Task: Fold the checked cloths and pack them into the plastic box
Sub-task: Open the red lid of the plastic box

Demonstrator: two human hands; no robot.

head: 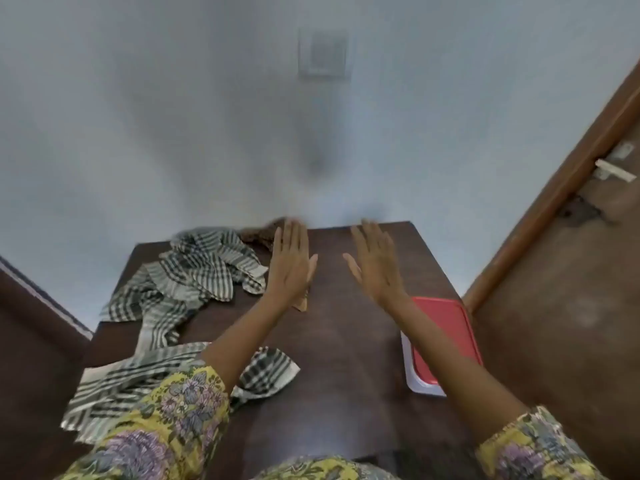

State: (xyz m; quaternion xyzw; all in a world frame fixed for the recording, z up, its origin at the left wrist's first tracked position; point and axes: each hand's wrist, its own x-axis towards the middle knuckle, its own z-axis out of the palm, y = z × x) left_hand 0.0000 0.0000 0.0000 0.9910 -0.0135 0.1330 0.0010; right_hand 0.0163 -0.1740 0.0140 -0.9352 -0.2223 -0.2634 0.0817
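Both hands are held flat and empty, fingers straight and together, so neither grip holds anything: the left hand [290, 263] and the right hand [375, 263] hover side by side, apart, over the far middle of the dark tabletop [346, 341]. Crumpled checked cloths [194, 271] lie left of the left hand. The plastic box [441, 344], red-lidded, sits at the right edge beneath the right forearm.

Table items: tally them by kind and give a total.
Checked cloths: 2 heaps, one far, one near; separate pieces cannot be told
Plastic box with red lid: 1
Small tan object under the left hand: 1
Total: 4
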